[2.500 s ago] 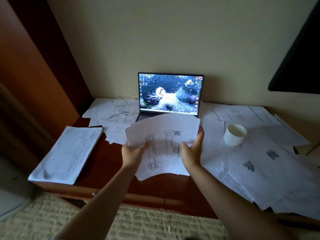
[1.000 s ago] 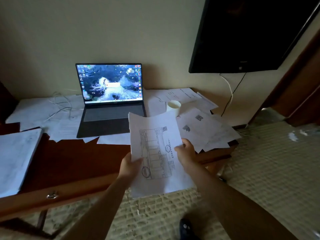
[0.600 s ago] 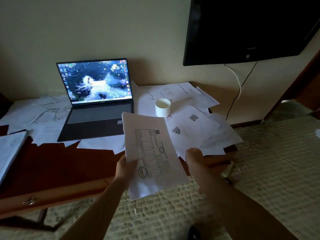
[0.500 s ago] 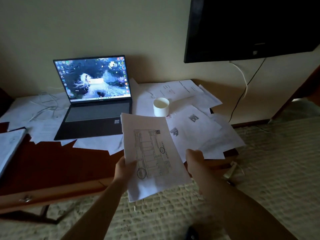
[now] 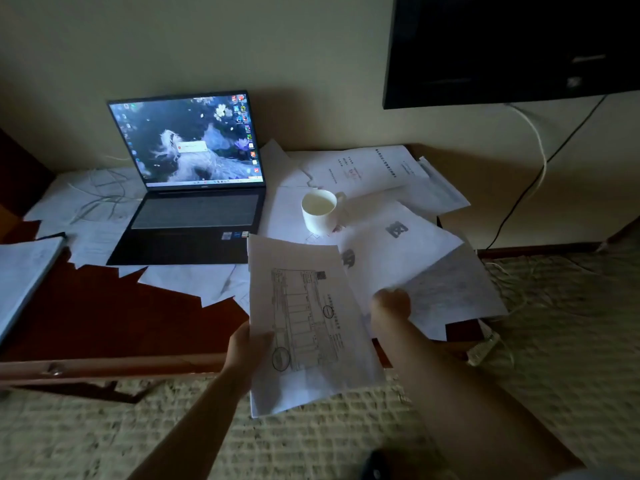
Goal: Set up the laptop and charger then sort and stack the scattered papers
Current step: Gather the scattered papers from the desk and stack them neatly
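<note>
We see the left hand (image 5: 247,344) at about 6 o'clock in the view, its thumb curled over the lower left edge of a small sheaf of printed papers (image 5: 304,327), which it holds tilted above the front edge of the counter (image 5: 114,317). The top sheet carries a table-like form with two round stamps. The right hand (image 5: 389,306), at roughly 4 o'clock from the sheaf's centre, reaches into the scattered papers (image 5: 408,258) on the right part of the counter; its fingers are bent toward a sheet there, but blur keeps us from telling whether they have closed on it.

The laptop (image 5: 194,188) stands open at 10 o'clock from the sheaf, its screen lit, its base lying on loose sheets. A white cable (image 5: 100,195) is coiled on the papers just left of it, at 9 o'clock from the keyboard. A white cup (image 5: 318,211) stands upright on the papers at 3 o'clock from the keyboard. A neat stack of papers (image 5: 24,275) lies at the far left edge of the view. A dark wall screen (image 5: 512,46) hangs at 1 o'clock, with cords hanging below it.
</note>
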